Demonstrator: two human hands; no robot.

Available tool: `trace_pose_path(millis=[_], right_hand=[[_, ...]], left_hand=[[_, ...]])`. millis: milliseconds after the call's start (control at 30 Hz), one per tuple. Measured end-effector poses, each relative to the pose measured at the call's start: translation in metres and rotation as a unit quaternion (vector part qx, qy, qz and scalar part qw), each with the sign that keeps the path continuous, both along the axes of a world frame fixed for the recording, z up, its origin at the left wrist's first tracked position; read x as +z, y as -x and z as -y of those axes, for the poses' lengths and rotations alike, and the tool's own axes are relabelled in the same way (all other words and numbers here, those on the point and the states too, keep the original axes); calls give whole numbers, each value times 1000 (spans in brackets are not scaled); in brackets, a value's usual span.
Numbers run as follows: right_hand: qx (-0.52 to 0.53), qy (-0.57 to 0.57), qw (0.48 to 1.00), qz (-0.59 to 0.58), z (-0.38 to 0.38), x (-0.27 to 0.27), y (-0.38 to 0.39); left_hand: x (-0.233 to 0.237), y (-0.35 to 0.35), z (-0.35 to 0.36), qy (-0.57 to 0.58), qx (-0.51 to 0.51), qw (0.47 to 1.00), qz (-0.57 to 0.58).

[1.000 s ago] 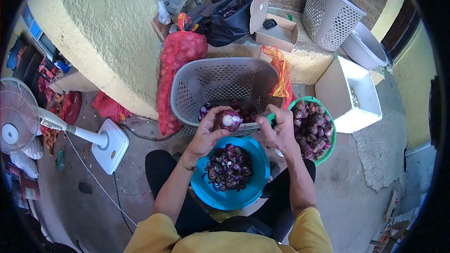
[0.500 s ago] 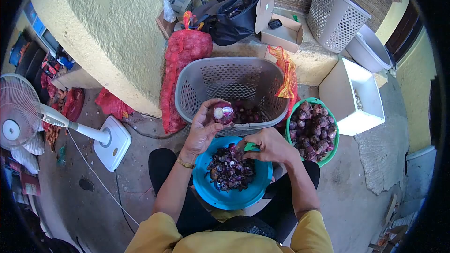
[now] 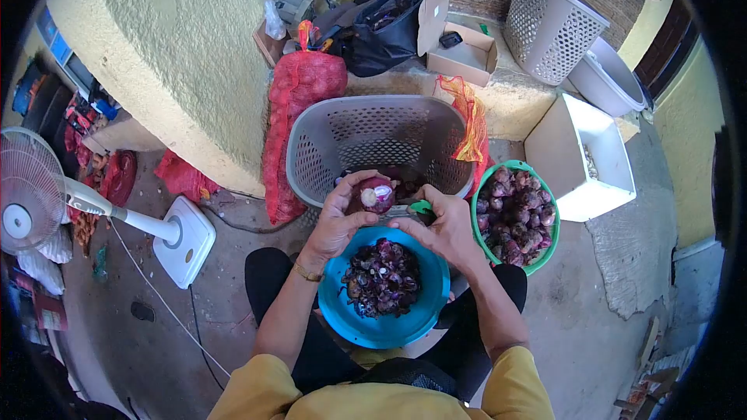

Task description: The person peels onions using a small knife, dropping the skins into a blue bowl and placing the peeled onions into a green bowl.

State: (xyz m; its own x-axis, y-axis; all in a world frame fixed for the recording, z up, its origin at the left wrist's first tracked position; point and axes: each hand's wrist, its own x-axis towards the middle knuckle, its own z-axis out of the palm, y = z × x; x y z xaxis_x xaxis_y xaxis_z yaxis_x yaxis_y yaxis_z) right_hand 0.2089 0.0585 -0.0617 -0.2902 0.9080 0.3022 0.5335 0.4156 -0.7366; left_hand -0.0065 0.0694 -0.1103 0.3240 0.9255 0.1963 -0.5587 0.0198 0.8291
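A purple onion [image 3: 377, 195] with a pale cut end is in my left hand [image 3: 342, 218], fingers wrapped round it, above the near rim of the grey perforated basket [image 3: 311, 148]. Close on its right, my right hand [image 3: 443, 225] grips a small green-handled knife [image 3: 421, 207]; its blade is hard to make out. Below both hands stands a blue basin [image 3: 348, 325] holding dark onion skins and scraps [image 3: 381, 278]. Several onions lie at the bottom of the grey basket, partly hidden by my hands. To the right, a green basket [image 3: 532, 267] is full of purple onions [image 3: 515, 214].
A red net sack of onions [image 3: 307, 82] leans left of the grey basket, an orange net [image 3: 471, 136] hangs over its right rim. A white box [image 3: 556, 159] stands at right, a white fan [image 3: 93, 198] at left. Behind are a black bag [image 3: 377, 43] and an open carton [image 3: 467, 58].
My right hand has risen from over the blue basin with the green-handled knife and is now beside the onion. My left hand still holds the onion, slightly lower.
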Motion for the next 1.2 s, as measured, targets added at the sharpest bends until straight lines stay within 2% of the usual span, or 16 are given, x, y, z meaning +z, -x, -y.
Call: trace_pose_path(millis=[300, 400, 533, 700, 833, 933, 1000, 1133, 1200], right_hand=[[-4, -47, 999, 27, -5, -4, -1], [-8, -14, 998, 55, -2, 2, -1], [-24, -15, 1000, 1, 1, -2, 4], [-42, 9, 999, 20, 2, -8, 10], [-49, -21, 998, 19, -2, -11, 7], [-53, -13, 998, 16, -1, -8, 5], [-55, -38, 997, 27, -1, -6, 4], [-59, -32, 997, 27, 1, 0, 4], [-70, -47, 995, 58, 1, 1, 3]], left_hand=[[-1, -1, 4, 11, -44, 999, -16], [-4, -4, 0, -24, -53, 998, 2], [-2, -11, 2, -47, -31, 998, 35], [4, -16, 8, -52, 21, 998, -39], [2, -15, 8, -74, 9, 995, -66], [6, -14, 11, -75, -20, 997, -19], [10, -12, 14, 26, -57, 996, 65], [-1, -9, 10, 37, -52, 997, 39], [-6, -9, 6, -23, -16, 1000, -1]])
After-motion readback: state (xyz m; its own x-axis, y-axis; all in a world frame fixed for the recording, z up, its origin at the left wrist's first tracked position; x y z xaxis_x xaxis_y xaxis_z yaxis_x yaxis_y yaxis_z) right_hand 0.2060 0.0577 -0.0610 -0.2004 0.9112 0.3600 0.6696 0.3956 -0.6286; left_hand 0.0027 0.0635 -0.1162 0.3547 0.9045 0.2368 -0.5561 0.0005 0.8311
